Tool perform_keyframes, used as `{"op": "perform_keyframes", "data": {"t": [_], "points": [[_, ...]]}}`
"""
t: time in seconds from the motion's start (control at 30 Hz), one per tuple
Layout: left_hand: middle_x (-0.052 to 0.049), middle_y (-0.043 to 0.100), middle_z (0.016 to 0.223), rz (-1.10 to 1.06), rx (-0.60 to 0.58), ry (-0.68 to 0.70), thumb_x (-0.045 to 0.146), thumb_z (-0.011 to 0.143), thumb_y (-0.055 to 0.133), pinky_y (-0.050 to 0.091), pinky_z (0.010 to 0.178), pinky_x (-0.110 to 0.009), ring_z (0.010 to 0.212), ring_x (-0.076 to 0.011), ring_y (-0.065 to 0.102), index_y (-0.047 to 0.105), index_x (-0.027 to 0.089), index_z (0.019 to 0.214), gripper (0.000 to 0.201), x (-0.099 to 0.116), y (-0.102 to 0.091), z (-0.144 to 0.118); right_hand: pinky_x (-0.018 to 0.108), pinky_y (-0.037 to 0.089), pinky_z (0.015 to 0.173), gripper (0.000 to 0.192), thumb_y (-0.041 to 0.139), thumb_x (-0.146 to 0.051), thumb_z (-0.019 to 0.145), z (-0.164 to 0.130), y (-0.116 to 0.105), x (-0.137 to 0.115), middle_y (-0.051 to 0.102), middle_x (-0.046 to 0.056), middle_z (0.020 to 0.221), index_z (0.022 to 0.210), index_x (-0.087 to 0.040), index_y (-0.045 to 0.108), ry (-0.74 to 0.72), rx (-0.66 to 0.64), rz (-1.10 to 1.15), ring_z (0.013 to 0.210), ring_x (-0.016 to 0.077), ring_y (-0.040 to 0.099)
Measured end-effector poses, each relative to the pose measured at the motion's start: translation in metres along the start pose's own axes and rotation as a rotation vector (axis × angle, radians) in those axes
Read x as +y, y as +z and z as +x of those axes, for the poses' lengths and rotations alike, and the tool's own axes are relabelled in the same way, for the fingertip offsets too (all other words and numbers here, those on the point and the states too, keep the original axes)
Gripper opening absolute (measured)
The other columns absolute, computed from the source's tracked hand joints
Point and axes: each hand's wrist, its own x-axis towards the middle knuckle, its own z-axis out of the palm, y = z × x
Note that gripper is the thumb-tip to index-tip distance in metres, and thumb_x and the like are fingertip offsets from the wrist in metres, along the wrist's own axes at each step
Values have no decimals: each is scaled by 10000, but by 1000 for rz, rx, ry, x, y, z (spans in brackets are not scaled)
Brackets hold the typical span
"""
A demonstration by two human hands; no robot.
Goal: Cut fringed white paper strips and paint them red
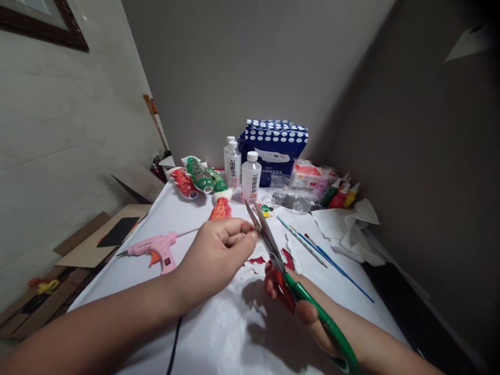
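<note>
Green-handled metal scissors (288,278), blades a bit apart, held in R hand (308,312) over white-covered tbl (219,333). L hand (221,251) pinches small pc (256,227) btwn thumb & index, close by blades; pc mostly hidden, can't tell what. Pink plastic glue gun (158,248) lies to L.

The scissors (289,281) have smooth metal blades (267,229) and glossy plastic handles (322,314); the glue gun (157,249) at left is smooth plastic.

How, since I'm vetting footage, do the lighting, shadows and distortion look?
Head view: dim, uneven light, darkest toward the upper right; head view: soft shadows on the white table cover beneath the scissors; head view: wide-angle stretching towards the edges.
</note>
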Motion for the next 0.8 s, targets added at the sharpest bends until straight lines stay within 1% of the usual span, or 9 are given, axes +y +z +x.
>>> {"op": "perform_keyframes", "data": {"t": [0.07, 0.3, 0.4, 0.53, 0.67, 0.8], "points": [[86, 308, 494, 20, -2, 10, 320, 844, 547, 157, 406, -189, 438, -59, 222, 546, 163, 711, 206, -1, 0, -1, 295, 411, 665, 792, 168, -850, 781, 0, -2, -2, 531, 62, 858, 929, -164, 535, 9, -16, -31, 730, 182, 449], [79, 321, 497, 57, -6, -4, 340, 843, 536, 179, 415, -191, 448, -66, 244, 534, 165, 693, 230, 0, -2, 1, 309, 431, 656, 778, 125, -847, 780, 0, -3, -7, 524, 62, 860, 926, -181, 500, 30, -60, -47, 713, 183, 446], [79, 325, 507, 53, -6, -5, 360, 855, 520, 197, 419, -187, 457, -67, 254, 515, 167, 694, 252, 0, -2, 1, 313, 442, 665, 764, 114, -851, 774, 1, -3, -11, 519, 60, 867, 899, -193, 481, 33, -54, -52, 731, 190, 459], [83, 333, 517, 63, -4, 3, 340, 879, 498, 213, 426, -182, 467, -64, 264, 524, 160, 744, 226, -5, 0, 0, 312, 438, 679, 779, 112, -840, 788, 1, -3, -10, 515, 55, 874, 932, -186, 511, 14, -50, -76, 737, 184, 448], [90, 334, 512, 61, -16, -8, 331, 893, 491, 207, 419, -181, 457, -61, 263, 521, 164, 772, 208, -8, 1, 0, 293, 420, 683, 746, 175, -831, 803, 1, -1, -2, 509, 44, 875, 942, -182, 517, 5, -44, -1, 753, 179, 442], [93, 325, 514, 60, -23, -4, 314, 895, 490, 207, 419, -175, 460, -54, 258, 493, 164, 735, 220, -7, 1, 1, 272, 398, 626, 720, 212, -837, 795, -1, 2, 5, 470, 16, 821, 931, -189, 496, 31, -51, 99, 684, 156, 392]]}}
